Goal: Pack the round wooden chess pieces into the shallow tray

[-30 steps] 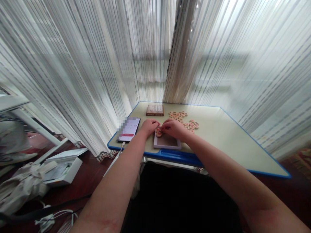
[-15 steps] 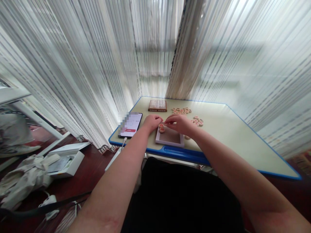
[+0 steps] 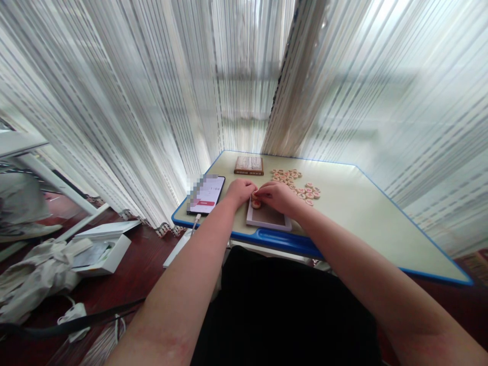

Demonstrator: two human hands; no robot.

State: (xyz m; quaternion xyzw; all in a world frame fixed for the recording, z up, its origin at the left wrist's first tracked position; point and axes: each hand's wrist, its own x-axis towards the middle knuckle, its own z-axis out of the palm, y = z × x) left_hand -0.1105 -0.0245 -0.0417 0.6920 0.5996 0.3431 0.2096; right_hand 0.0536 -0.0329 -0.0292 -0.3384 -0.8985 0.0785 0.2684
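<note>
A shallow white-rimmed tray point(image 3: 271, 221) lies near the front edge of a beige table with a blue rim point(image 3: 343, 256). Two or three round wooden game pieces point(image 3: 255, 204) sit in the tray's far left corner. My left hand point(image 3: 241, 190) is curled at that corner, fingers closed beside the pieces. My right hand point(image 3: 277, 195) is over the tray's far edge, fingertips pinched together at the pieces; what they grip is too small to name. Several more round pieces point(image 3: 301, 187) lie scattered on the table beyond my right hand.
A phone point(image 3: 206, 194) with a lit screen lies on the table's left side, its cable hanging off the edge. A small wooden box point(image 3: 249, 165) sits at the back. Striped curtains surround the table. An open white box point(image 3: 99, 249) and bags lie on the floor at left.
Both hands have stayed at the tray's far left corner, the right fingertips shifting slightly over the pieces. My head has moved, so the table sits a little further right in view.
</note>
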